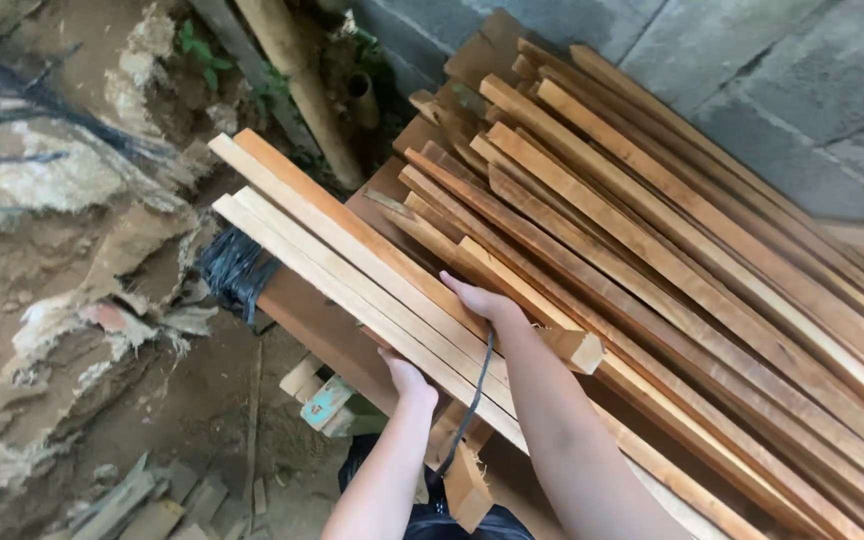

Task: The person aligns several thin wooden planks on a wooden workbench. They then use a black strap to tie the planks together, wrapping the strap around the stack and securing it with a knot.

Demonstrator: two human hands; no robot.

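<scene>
My left hand [407, 381] grips the near edge of a bundle of pale wooden slats [342, 255] from below. My right hand [485, 303] rests on the bundle's far edge, fingers curled over the top slat. The slats run diagonally from upper left toward me. A thin black cord [472, 405] hangs down between my forearms. Under and beside the bundle lies a large stack of long reddish-brown wooden slats [672, 250].
A grey concrete block wall [792, 90] stands behind the stack. Bare dirt and crumbling earth [62, 270] lie at left, with wood offcuts [142, 500] on the ground. A black bundle of strands [234, 268] sits beside the slats. A round pole [307, 90] leans at the top.
</scene>
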